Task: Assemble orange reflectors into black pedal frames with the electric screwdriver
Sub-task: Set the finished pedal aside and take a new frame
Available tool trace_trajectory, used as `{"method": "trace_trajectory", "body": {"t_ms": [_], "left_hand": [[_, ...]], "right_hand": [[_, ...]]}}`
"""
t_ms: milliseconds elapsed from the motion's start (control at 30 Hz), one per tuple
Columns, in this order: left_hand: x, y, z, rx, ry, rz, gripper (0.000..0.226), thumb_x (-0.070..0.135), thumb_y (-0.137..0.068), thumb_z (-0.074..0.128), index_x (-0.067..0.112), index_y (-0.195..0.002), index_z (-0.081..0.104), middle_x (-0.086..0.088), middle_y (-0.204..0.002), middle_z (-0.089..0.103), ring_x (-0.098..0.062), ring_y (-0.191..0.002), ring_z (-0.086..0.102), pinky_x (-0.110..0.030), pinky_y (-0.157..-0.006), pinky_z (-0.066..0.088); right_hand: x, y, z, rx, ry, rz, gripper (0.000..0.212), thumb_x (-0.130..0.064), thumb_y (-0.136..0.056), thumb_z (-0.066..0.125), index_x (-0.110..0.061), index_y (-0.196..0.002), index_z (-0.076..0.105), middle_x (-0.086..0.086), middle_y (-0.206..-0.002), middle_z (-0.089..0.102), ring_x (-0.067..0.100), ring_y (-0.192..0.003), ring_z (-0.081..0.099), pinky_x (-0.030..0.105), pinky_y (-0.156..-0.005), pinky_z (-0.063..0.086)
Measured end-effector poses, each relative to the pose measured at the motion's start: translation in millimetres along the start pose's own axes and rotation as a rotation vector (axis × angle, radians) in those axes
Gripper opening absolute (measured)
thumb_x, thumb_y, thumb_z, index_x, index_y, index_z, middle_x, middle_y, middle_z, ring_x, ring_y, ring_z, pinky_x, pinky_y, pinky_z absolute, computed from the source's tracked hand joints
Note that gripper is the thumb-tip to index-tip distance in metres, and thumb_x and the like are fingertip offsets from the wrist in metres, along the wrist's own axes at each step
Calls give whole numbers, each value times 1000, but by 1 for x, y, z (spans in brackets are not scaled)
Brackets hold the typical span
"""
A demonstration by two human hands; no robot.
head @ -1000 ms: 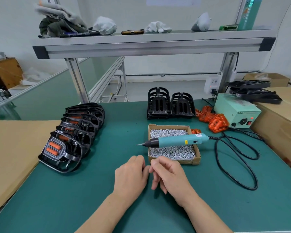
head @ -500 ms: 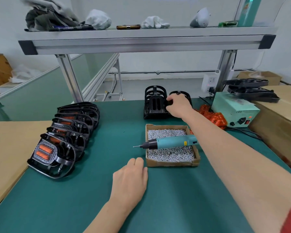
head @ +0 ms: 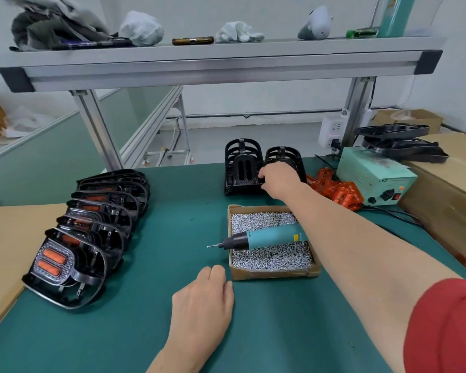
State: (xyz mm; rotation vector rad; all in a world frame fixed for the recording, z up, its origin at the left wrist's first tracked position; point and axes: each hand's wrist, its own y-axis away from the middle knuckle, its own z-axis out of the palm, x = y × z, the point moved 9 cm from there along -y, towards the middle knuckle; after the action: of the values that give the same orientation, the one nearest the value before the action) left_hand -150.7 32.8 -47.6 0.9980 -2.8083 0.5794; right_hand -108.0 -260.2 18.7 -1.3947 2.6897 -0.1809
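Right hand (head: pixel 277 179): stretched to the far side of the table, fingers curled tight on the near edge of the right-hand frame stack (head: pixel 287 156); fingertips hidden.
Left hand (head: pixel 202 300): palm down on the green mat (head: pixel 145 332), fingers together and relaxed, holding nothing, just near-left of the screw box (head: pixel 233 275).
Left-hand frame stack (head: pixel 242 162): touches the gripped stack; both are glossy black plastic cages standing upright.
Electric screwdriver (head: pixel 264 238): untouched, teal barrel with a black nose, lying across the screws, bit poking left past the box rim, under the right forearm.
Screw box: shallow cardboard tray, heaped with small silver screws.
Orange reflectors (head: pixel 339 189): translucent ribbed pile, right of the stacks, against the pale green power unit (head: pixel 374 181).
Finished pedals (head: pixel 92 224): overlapping row on the left, orange inserts showing.
Edges: the frame stacks stand at the mat's far edge; a cardboard sheet (head: pixel 6 238) borders the left, a carton (head: pixel 447 189) the right.
Open room: a bare strip of mat runs between the finished pedals and the screw box.
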Motion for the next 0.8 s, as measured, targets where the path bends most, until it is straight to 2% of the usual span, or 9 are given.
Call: {"method": "trace_trajectory", "body": {"t_ms": [133,333,700,800], "left_hand": [[3,-1,-2,10,5,16,29,31,-89,64,22,-74,42,5,-68,48,-20,-51,52,-28,-44,33],[3,-1,-2,20,5,17,30,31,-91,61,22,-73,39,6,-66,45,-19,-51,50,-30,-45,35],[3,-1,-4,43,-19,21,29,31,-92,59,22,-74,37,6,-66,44,-21,-52,51,-28,-47,31],[7,-2,-10,67,3,50,31,25,-87,68,20,-71,41,5,-63,46,-22,-47,50,-26,-43,30]], "right_hand": [[-1,6,-7,59,-15,-33,30,-18,-103,56,-15,-131,67,11,-128,68,30,-118,64,39,-99,51],[-12,20,-27,188,-19,-100,26,-21,-107,49,-7,-118,68,17,-118,69,33,-108,64,38,-94,50],[-16,52,-60,296,-75,-155,29,-24,-107,47,-9,-120,69,14,-113,71,31,-104,64,37,-88,50],[-15,71,-73,337,-166,-171,30,-24,-106,48,-10,-125,68,11,-116,71,30,-106,61,40,-94,48]]}}
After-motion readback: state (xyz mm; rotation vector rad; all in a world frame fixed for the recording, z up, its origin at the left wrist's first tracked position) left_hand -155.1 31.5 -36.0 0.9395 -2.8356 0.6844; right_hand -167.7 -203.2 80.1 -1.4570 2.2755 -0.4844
